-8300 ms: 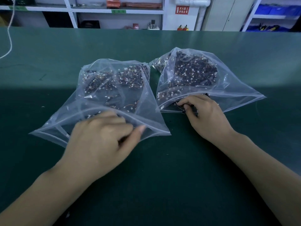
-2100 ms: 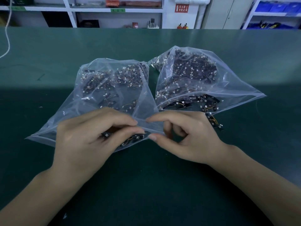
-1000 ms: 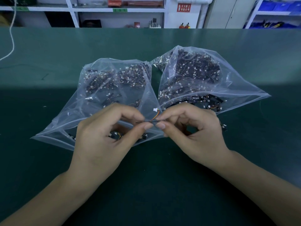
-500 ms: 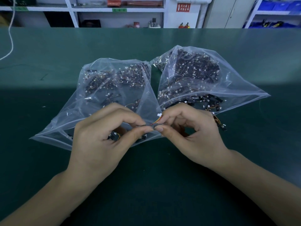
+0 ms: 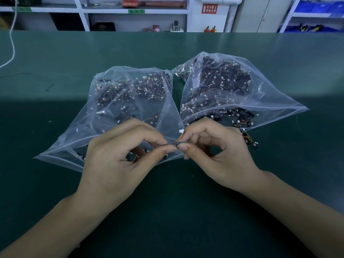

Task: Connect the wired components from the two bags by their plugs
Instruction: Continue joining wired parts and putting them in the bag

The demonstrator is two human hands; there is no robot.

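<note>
We hold our left hand (image 5: 119, 161) and right hand (image 5: 219, 155) together just in front of two clear plastic bags (image 5: 242, 94) on the green bench (image 5: 167, 211), each grip pinching one small black wired component (image 5: 176, 143), ends meeting, apparently to align the plugs.

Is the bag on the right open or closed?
Open: the right bag's mouth gapes toward the person, and some components lie spilled outside it.
</note>
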